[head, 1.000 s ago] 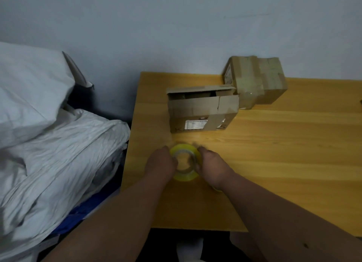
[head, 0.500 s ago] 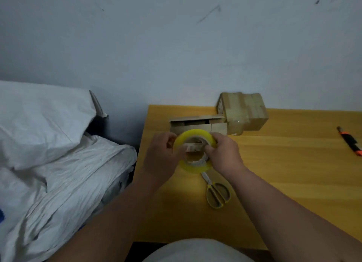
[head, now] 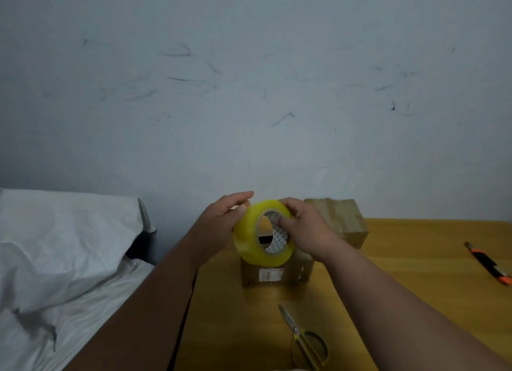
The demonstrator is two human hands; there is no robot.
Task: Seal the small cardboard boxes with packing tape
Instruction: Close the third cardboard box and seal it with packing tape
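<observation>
The person holds a roll of tape [head: 263, 233] up off the table [head: 415, 273], between both hands. The right hand [head: 307, 232] grasps it: a finger is hooked into the core and the rest wrap the near rim. The left hand [head: 221, 218] lies along the roll's far side with its fingers fairly straight, the fingertips [head: 243, 197] resting on the top of the roll as if feeling for the loose end. I can't make out a free end of tape anywhere on the roll.

Directly beneath the hands, partly hidden by the roll, sits the box [head: 277, 273] that looks due for sealing; only its front face with a label shows. Just beyond the right hand stands a second box [head: 343, 221], which seems to have tape on it already. Below the right forearm, nearer the person, lie the scissors [head: 304, 340], and well off to the right of that hand is a utility knife [head: 487, 262].

The likely trouble is the tape end. If it is stuck flat, picking at it may split it into a thin strip or tear it crooked. Pulled free in mid-air with nothing anchoring it, the strip could fold back on itself or cling to the fingers. The box under the hands looks light, so pressing tape down one-handed might shove it along the table, and the flaps may not lie flush.
</observation>
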